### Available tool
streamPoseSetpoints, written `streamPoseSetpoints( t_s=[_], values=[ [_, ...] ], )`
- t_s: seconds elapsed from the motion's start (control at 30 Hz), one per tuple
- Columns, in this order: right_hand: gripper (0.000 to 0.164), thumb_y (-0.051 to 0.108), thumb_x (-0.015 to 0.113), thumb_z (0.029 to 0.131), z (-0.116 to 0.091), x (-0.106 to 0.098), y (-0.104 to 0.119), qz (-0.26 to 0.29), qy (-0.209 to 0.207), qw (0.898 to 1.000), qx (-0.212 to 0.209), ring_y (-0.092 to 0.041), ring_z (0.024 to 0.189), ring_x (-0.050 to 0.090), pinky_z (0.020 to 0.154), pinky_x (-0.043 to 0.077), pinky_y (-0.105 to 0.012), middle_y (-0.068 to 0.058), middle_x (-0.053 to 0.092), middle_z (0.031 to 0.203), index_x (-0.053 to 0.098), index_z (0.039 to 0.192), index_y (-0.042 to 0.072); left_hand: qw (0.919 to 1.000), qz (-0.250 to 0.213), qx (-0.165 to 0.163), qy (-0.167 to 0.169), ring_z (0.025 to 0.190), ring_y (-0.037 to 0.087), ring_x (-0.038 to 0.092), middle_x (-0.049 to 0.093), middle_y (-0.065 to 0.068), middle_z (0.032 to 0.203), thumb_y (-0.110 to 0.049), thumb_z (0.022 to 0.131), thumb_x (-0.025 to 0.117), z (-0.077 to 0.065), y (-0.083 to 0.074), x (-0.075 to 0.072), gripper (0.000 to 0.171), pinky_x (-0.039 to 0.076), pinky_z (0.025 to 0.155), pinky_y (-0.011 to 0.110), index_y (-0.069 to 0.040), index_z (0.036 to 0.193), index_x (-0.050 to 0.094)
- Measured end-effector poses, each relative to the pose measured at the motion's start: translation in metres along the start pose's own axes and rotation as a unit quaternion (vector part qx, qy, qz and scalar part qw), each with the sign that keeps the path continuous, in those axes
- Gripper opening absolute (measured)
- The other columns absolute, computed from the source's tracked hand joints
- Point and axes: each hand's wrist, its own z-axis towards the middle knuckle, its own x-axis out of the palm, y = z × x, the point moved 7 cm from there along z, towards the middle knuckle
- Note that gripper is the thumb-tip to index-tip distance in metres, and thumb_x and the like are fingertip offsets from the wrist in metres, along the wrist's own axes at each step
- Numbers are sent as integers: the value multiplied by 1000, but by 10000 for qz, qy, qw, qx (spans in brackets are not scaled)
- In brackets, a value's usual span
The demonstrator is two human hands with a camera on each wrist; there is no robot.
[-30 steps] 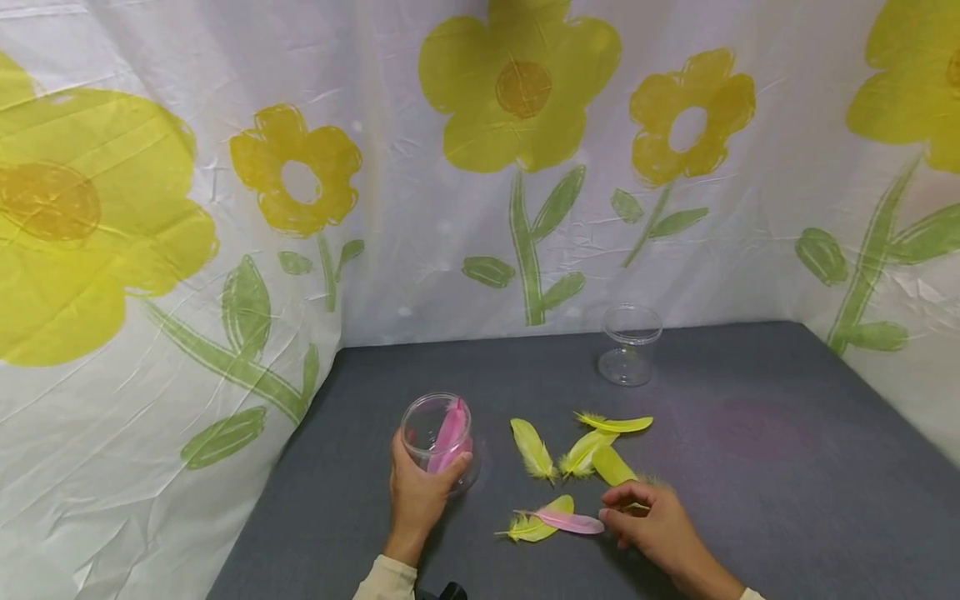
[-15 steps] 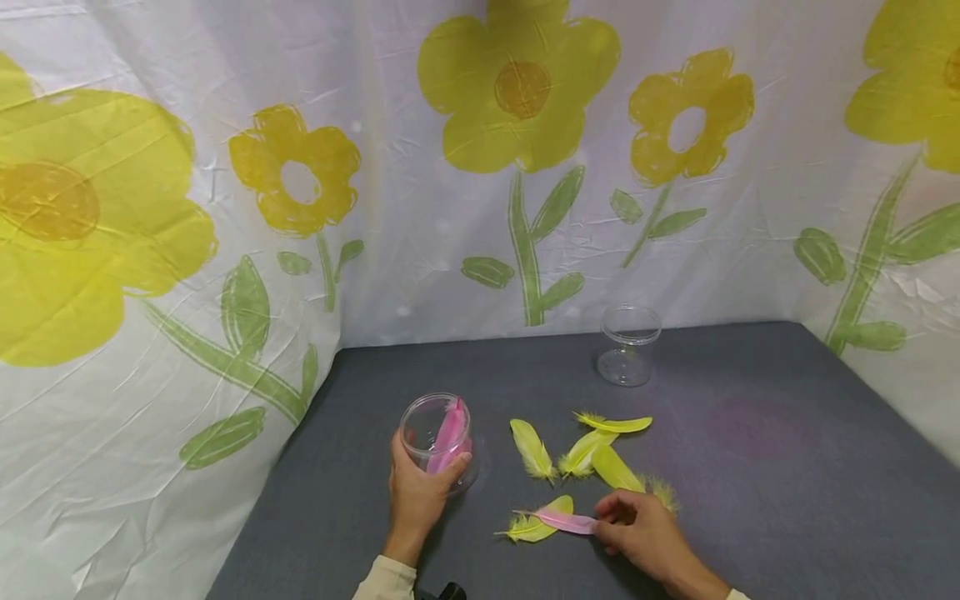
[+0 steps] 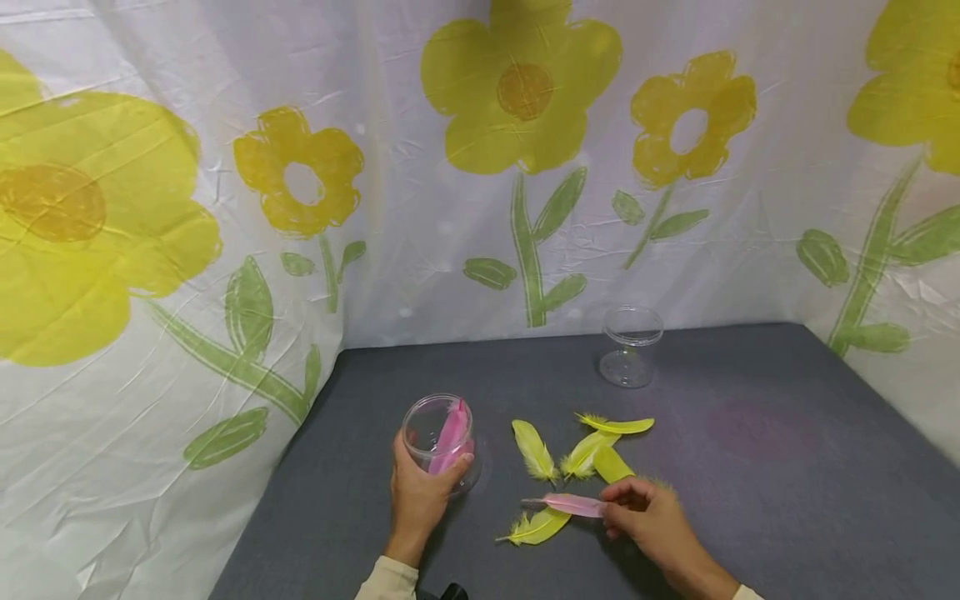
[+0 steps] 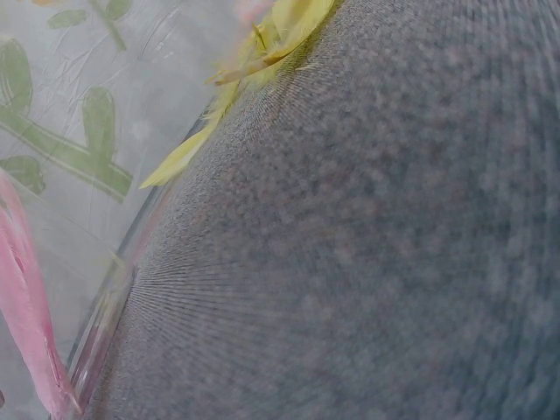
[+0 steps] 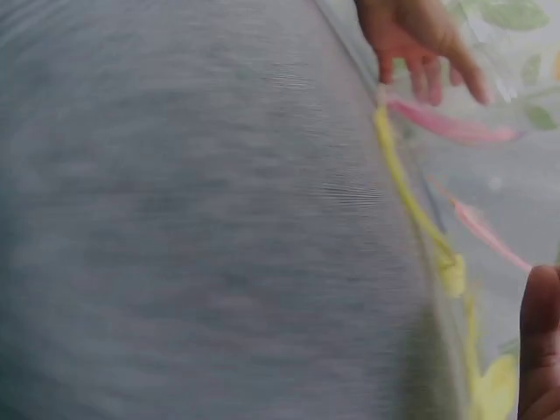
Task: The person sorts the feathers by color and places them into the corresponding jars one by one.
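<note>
Pink feather: low in the head view, right of centre, quill toward the left of the frame, rounded tip at the right hand; it looks raised off the counter.
Right hand's fingers: pinching that feather with the thumb, right at the tip of its vane.
Shaft and vane: next to no weight, I would judge; springy along the shaft, soft at the edges, likely to waver in any draught.
Quill: probably the soundest place to take hold, being bare and stiff; the tip pinch should do if kept light, though it may crease the vane or part the barbs and let this far end swing.
Left hand: below the frame's centre, left of the loose feathers, fingers curled round a clear cup.
Clear cup: mouth upward, more pink plumage leaning inside along its right side; probably thin plastic, light, smooth and a little slippery, apt to flex under a hard squeeze, so best held gently round the wall, below the rim.
Yellow feathers: four lie loosely grouped right of centre; a fifth sits just below the pink one in the frame, and whether they touch is hard to tell.
Second cup: farther up the frame, right of centre, well apart from both hands.
</note>
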Motion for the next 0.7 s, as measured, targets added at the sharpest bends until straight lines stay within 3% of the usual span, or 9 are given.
streamPoseSetpoints(
  t_s=[0.3, 0.7],
  values=[
    [15, -9, 70, 81, 9, -13, 44, 313, -350, 9951, -873, -21, 62, 62, 56, 55, -33, -18, 64, 78, 63, 94, -14, 9999, 112, 78, -29, 124, 43, 43, 45, 23, 137, -43, 64, 89, 0, -1, -2, 108, 32, 98, 62, -7, 146, 29],
    [18, 8, 71, 89, 34, -5, 110, -84, -19, 9859, -1674, -27, 73, 64, 66, 56, -38, -20, 64, 89, 66, 100, -5, 9998, -17, 117, -135, 123, 40, 45, 48, 22, 135, -44, 61, 91, 0, -1, -3, 108, 33, 99, 59, -7, 145, 32]
  ],
)
